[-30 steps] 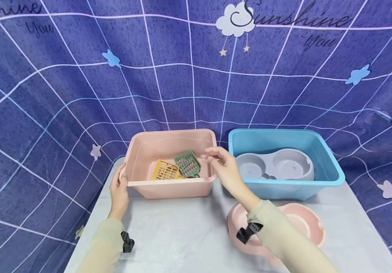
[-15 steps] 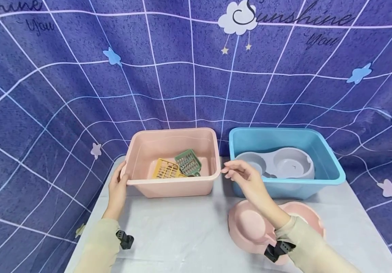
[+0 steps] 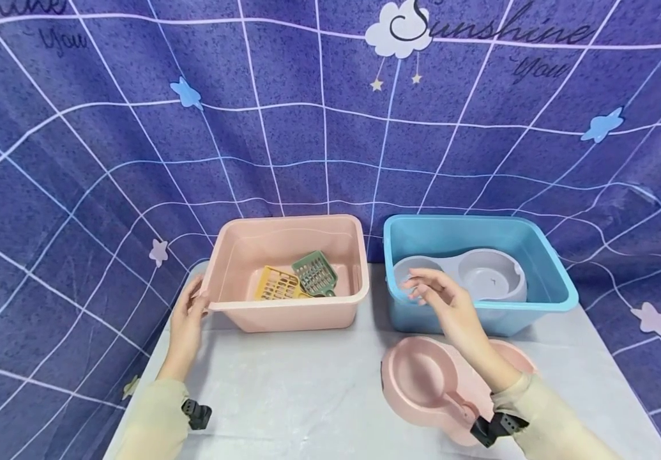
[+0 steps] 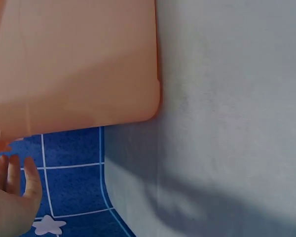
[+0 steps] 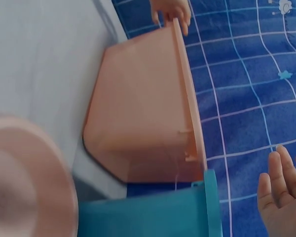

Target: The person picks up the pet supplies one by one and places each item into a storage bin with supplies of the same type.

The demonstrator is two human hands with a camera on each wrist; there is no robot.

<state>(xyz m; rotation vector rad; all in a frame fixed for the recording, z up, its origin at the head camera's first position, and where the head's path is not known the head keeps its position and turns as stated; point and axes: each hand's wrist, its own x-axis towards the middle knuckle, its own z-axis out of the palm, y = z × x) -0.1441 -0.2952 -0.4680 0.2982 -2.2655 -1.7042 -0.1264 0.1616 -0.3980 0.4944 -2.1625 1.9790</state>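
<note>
A pink tub [image 3: 296,318] holds a yellow slotted scoop [image 3: 277,285] and a green slotted scoop [image 3: 315,273]. By its left rim is my left hand [image 3: 184,326], fingers loosely extended; the left wrist view shows its fingertips [image 4: 29,165] just off the tub. My right hand [image 3: 452,308] hovers with relaxed fingers in front of the blue tub [image 3: 528,319], holding nothing. Inside that tub lies a grey double bowl [image 3: 486,281], partly hidden by the right hand. Below my right forearm, a pink double bowl [image 3: 422,374] sits on the table.
The two tubs stand side by side at the back of the table [image 3: 284,396], with a narrow gap between them. Behind them hangs a blue-purple curtain [image 3: 307,140] with grid lines and stars. Black wrist cameras [image 3: 197,414] are strapped over both sleeves.
My right hand has left the pink tub's right side and moved right, to the front of the blue tub. My left hand has eased left, off the pink tub's rim.
</note>
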